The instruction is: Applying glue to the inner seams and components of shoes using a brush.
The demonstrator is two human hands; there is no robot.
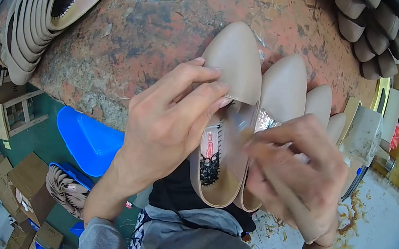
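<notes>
My left hand [176, 106] grips a beige pointed shoe [237, 53] by the edge of its upper, thumb at the opening and fingers over the side. The shoe lies toe away from me, with its insole showing black stitching, a dark patch and a pink label. In my right hand [300, 169] is a wooden-handled brush [290, 201], closed in the fingers. Its tip is smeared by motion over the shoe's opening, so I cannot tell whether it touches the lining. Right beside stands a second beige shoe [285, 85], partly hidden by my right hand.
More beige shoes [319, 103] continue the row rightward. A nested stack of beige uppers [24, 44] sits at the table's left end, and shoes [376, 27] are heaped far right. A blue plastic stool [87, 139] and cardboard boxes [30, 182] stand on the floor below the worn table [146, 30].
</notes>
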